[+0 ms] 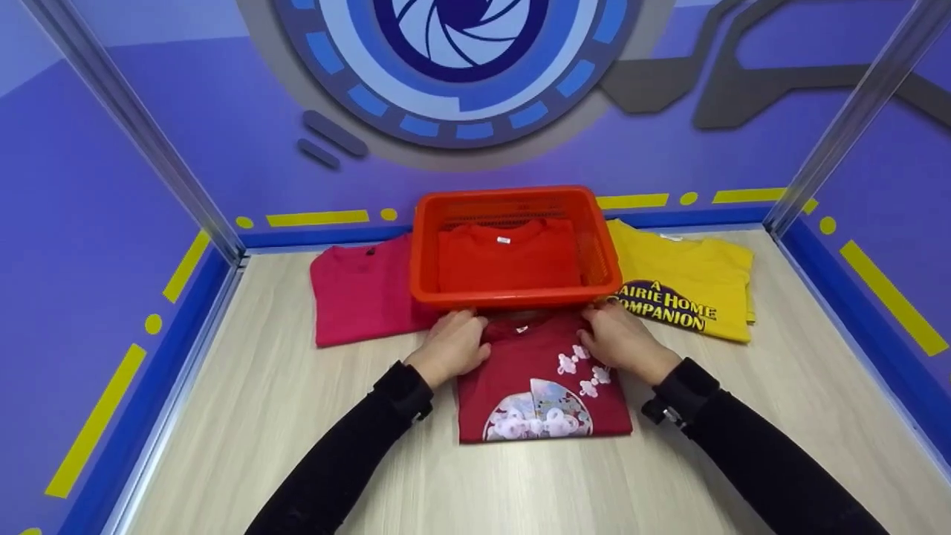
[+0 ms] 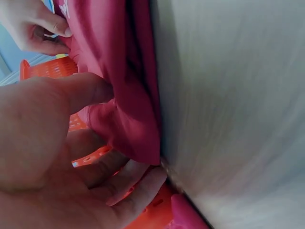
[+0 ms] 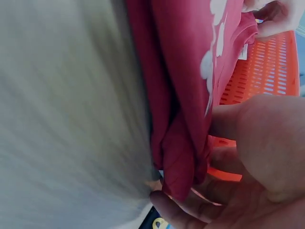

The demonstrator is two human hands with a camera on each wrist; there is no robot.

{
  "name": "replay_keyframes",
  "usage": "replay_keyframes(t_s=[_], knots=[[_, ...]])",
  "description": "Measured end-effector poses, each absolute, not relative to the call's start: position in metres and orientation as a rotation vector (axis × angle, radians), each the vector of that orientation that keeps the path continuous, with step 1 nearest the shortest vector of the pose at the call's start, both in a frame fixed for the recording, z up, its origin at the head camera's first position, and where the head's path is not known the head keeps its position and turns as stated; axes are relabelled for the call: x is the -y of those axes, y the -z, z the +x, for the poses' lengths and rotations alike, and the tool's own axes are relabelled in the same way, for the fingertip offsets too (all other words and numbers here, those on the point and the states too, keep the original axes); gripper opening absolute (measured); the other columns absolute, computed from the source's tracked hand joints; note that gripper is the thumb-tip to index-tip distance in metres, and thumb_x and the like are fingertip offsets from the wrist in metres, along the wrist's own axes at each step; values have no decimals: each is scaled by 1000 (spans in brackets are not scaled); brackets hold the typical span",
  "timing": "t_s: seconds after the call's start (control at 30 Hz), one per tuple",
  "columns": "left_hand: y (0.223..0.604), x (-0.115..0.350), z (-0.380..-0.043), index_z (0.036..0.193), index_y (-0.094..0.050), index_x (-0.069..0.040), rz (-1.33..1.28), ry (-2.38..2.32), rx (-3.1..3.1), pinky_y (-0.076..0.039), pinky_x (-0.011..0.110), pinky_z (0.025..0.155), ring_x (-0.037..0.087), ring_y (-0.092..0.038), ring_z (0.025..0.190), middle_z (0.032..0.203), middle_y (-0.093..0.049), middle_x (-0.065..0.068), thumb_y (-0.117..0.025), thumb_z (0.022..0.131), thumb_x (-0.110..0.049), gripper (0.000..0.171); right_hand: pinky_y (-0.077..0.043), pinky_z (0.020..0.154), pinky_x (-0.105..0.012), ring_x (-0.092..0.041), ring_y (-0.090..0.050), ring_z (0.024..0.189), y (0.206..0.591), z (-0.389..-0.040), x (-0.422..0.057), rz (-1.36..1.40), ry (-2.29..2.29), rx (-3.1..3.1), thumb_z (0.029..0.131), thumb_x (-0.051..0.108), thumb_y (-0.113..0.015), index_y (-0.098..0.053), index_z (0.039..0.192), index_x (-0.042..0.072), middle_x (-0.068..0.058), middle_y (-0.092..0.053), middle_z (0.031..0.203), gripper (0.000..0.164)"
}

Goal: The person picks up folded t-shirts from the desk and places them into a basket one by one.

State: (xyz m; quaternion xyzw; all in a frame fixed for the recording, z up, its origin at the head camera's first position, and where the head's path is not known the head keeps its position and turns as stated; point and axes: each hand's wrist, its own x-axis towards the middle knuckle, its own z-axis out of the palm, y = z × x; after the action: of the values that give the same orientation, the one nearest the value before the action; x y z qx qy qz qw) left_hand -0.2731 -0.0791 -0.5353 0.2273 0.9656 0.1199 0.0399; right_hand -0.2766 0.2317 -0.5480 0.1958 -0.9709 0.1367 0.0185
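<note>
- Nearest, on the pale wood-grain tabletop (image 1: 550, 490), lies the printed lower edge of a folded dark red fabric T-shirt (image 1: 513, 368) with white flower shapes; neither hand touches this edge.
- The shirt should be light, soft and limp, not fragile or very slippery; its loose layers could slide apart or sag in the middle, so a two-handed hold taking in every layer at each side seems best.
- Farther in, the left hand (image 1: 451, 345) pinches the shirt's far left corner, thumb on top, other fingers behind the cloth.
- The right hand (image 1: 625, 342) pinches the far right corner likewise, the collar lying between the hands.
- Just beyond the collar stands an orange-red perforated plastic basket (image 1: 513, 299) holding a folded bright red T-shirt (image 1: 509, 260), a folded pink T-shirt (image 1: 364, 297) at its left and a folded yellow lettered T-shirt (image 1: 691, 271) at its right.
</note>
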Motion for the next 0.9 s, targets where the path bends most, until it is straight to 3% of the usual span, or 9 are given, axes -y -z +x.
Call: replay_keyframes(t_s=[0.27, 0.53, 0.73, 0.77, 0.9], knots=[[536, 78, -273, 112, -81, -3, 785, -349, -2984, -60, 50, 99, 40, -73, 107, 111, -75, 16, -78, 97, -19, 22, -57, 88, -56, -36, -69, 93, 549, -282, -230, 648, -497, 3053, 103, 11, -67, -71, 100, -2, -15, -68, 92, 13], [545, 83, -269, 113, -79, -5, 926, -378, -2978, -59, 50, 99, 36, -74, 106, 109, -76, 12, -74, 92, -26, 29, -56, 83, -46, -25, -64, 87, 542, -267, -237, 627, -677, 3013, 105, 14, -68, -73, 114, -1, -10, -69, 93, 18], [531, 96, -270, 113, -70, -11, 969, -581, -2873, -57, 39, 80, 22, -67, 81, 86, -69, 6, -70, 94, -26, 24, -57, 81, -41, -19, -65, 87, 513, -256, -242, 678, -818, 2910, 104, 12, -72, -77, 118, 2, -7, -74, 98, 18], [526, 99, -272, 116, -70, -11, 971, -638, -2841, -56, 38, 80, 21, -65, 82, 89, -69, 5, -70, 95, -25, 25, -58, 82, -41, -20, -66, 88, 507, -255, -243, 680, -833, 2891, 103, 11, -72, -77, 118, 3, -7, -75, 99, 17], [501, 109, -278, 130, -74, -10, 991, -802, -2767, -57, 40, 100, 21, -68, 106, 119, -77, 4, -70, 97, -23, 37, -58, 83, -40, -21, -67, 92, 484, -253, -246, 676, -908, 2813, 103, 9, -73, -77, 118, 5, -9, -77, 103, 16]])
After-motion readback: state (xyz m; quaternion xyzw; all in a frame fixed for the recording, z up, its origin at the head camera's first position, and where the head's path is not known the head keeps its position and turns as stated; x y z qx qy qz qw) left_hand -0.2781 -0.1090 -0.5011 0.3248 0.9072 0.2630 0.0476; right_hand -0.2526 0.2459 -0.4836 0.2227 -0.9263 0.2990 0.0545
